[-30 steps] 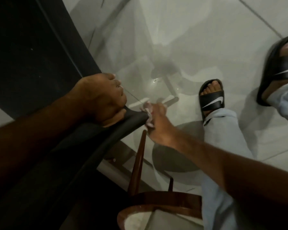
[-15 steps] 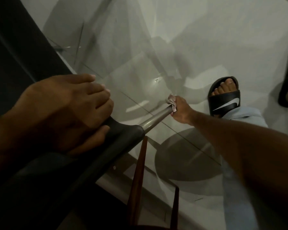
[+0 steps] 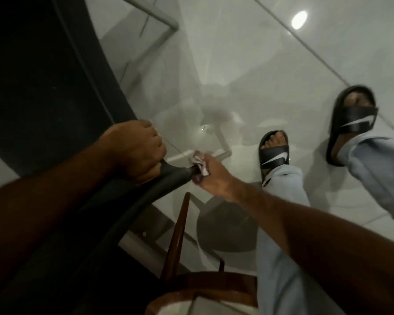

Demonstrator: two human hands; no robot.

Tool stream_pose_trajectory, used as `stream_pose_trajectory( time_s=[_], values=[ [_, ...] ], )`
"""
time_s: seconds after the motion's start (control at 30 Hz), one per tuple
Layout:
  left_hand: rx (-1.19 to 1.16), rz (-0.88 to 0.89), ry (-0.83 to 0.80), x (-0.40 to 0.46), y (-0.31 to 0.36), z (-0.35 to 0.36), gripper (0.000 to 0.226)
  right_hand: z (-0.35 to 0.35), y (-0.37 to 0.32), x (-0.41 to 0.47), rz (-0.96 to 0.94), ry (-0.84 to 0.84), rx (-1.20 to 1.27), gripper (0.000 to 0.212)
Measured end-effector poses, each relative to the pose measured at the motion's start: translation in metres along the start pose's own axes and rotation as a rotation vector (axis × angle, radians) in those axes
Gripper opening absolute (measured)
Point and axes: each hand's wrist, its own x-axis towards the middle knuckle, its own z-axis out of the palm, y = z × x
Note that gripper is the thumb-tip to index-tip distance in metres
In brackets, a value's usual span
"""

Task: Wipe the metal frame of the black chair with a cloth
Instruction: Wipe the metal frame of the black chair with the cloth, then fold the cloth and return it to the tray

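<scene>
The black chair (image 3: 43, 92) fills the left of the head view, its dark armrest (image 3: 168, 178) running down to the right. My left hand (image 3: 137, 151) grips the armrest's upper end. From the armrest's tip a metal tube of the frame (image 3: 224, 154) slants down toward the floor. My right hand (image 3: 214, 176) holds a small crumpled pale cloth (image 3: 199, 163) wrapped around that tube, right where it leaves the armrest. Most of the tube is hidden behind the hand. Another grey frame bar (image 3: 166, 21) shows at the top.
A brown wooden chair (image 3: 191, 285) stands at the bottom centre, one spindle (image 3: 180, 228) rising toward the armrest. My feet in black slides (image 3: 274, 155) (image 3: 353, 119) stand on the glossy white tiled floor (image 3: 248, 64) at right, light jeans above them.
My right hand has slid the cloth back up the tube from its lower part to the armrest's tip. The left hand keeps its grip; the camera has pulled back.
</scene>
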Motion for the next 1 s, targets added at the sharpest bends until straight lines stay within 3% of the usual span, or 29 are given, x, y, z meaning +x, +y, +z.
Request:
stream_pose_trajectory(
  time_s=[0.1, 0.17, 0.23, 0.33, 0.43, 0.53, 0.57, 0.67, 0.77, 1.0],
  values=[
    [0.098, -0.118, -0.054, -0.006, 0.008, -0.017, 0.071, -0.017, -0.049, -0.069, -0.048, -0.11, 0.042, 0.045],
    [0.008, -0.335, -0.019, -0.013, 0.02, -0.031, 0.065, -0.044, -0.072, -0.109, -0.053, -0.129, -0.049, 0.041],
    [-0.311, -0.574, 0.131, -0.023, 0.042, -0.056, 0.06, -0.077, -0.089, -0.152, -0.05, -0.112, -0.137, 0.049],
    [-0.99, -0.919, 0.459, -0.047, 0.084, -0.108, 0.032, -0.122, -0.12, -0.214, -0.049, -0.051, -0.294, 0.075],
    [-1.657, -1.059, 0.537, -0.072, 0.122, -0.175, 0.031, -0.144, -0.162, -0.265, -0.163, -0.094, -0.502, 0.103],
    [-2.413, -1.016, 0.584, -0.097, 0.161, -0.242, 0.035, -0.143, -0.2, -0.312, -0.306, -0.092, -0.784, 0.1],
    [-2.604, -0.941, 0.701, -0.111, 0.175, -0.256, 0.04, -0.141, -0.211, -0.329, -0.365, -0.132, -0.942, 0.095],
    [-2.979, -0.587, 1.253, -0.138, 0.208, -0.274, 0.064, -0.134, -0.236, -0.371, -0.617, -0.206, -1.384, 0.082],
    [-3.19, -0.168, 1.644, -0.173, 0.246, -0.272, 0.074, -0.115, -0.244, -0.399, -0.95, -0.183, -1.76, 0.094],
    [-3.281, -0.165, 2.208, -0.189, 0.343, -0.235, 0.045, -0.029, -0.225, -0.429, -1.17, -0.469, -2.17, 0.065]
  ],
)
